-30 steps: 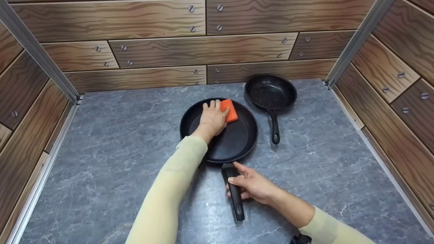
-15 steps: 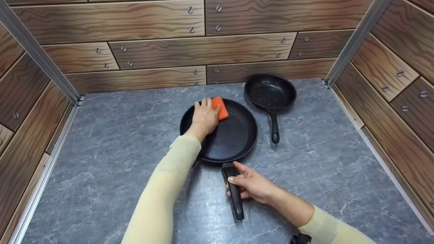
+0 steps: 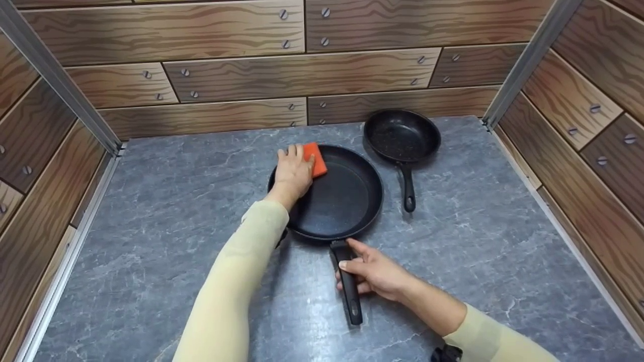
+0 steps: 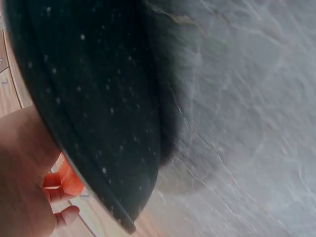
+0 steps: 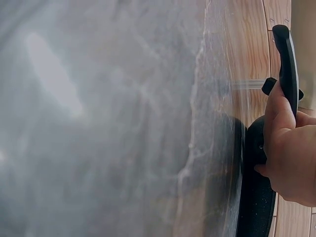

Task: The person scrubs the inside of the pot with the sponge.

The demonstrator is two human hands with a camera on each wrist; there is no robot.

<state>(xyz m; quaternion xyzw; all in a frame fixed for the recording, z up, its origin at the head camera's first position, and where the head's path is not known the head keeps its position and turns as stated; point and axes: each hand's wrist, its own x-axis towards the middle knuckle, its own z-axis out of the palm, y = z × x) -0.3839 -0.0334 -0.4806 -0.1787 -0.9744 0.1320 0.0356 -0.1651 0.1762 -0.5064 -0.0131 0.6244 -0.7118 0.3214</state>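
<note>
A large black frying pan (image 3: 334, 201) sits on the grey marbled surface, its handle (image 3: 350, 291) pointing toward me. My left hand (image 3: 294, 173) grips an orange sponge (image 3: 315, 161) against the pan's inside at the upper left. In the left wrist view the speckled outer wall of the pan (image 4: 98, 98) hides much of that hand, and a bit of the sponge (image 4: 70, 180) shows beyond the rim. My right hand (image 3: 380, 274) holds the pan's handle, thumb on top and fingers beneath. The right wrist view shows the hand (image 5: 291, 153) round the black handle (image 5: 288, 64).
A smaller black frying pan (image 3: 401, 138) stands at the back right, its handle (image 3: 408, 188) toward me. Wood-patterned panels (image 3: 302, 75) wall the back and both sides. Metal posts (image 3: 523, 65) mark the rear corners.
My left hand has slid the sponge leftward across the large pan's far inside. The right hand and both pans have stayed in place.
</note>
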